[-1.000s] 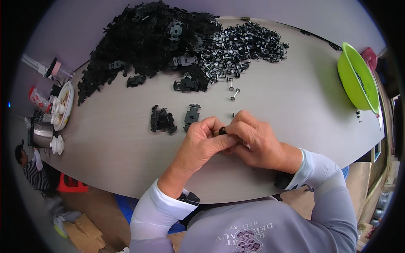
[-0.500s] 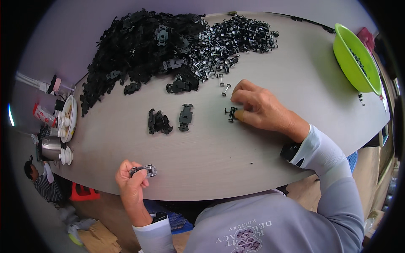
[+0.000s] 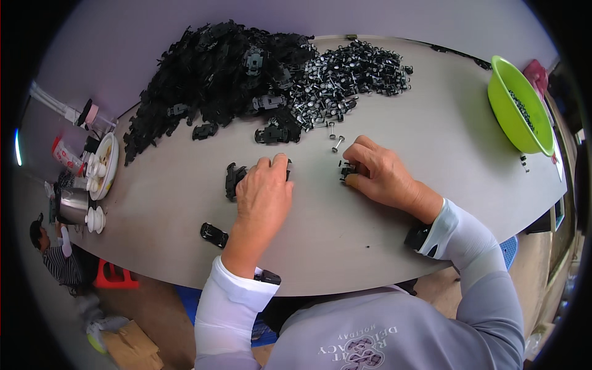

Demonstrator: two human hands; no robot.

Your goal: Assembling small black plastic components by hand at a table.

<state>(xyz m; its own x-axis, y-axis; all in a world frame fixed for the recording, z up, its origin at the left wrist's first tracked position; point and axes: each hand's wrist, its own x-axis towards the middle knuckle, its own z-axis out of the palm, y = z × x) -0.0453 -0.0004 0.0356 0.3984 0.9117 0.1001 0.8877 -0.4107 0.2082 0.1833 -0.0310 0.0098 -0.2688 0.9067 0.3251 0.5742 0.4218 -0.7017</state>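
Grey table (image 3: pixel 394 234), right hand (image 3: pixel 382 176) pinching wheel axle (image 3: pixel 346 171).

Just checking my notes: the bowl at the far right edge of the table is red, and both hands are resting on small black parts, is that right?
Not quite: the head view shows the bowl is green, not red. The left hand and right hand do rest on small black parts.

1. Your table (image 3: pixel 431 129) looks like smooth, matt grey laminate.
2. The heap of black parts (image 3: pixel 209 74) in the upper left looks like dull plastic.
3. The wheel axles (image 3: pixel 345 80) glint like metal.
4. The green bowl (image 3: pixel 502 108) at upper right is glossy plastic.
5. Your sleeves (image 3: pixel 228 302) are soft white cloth.
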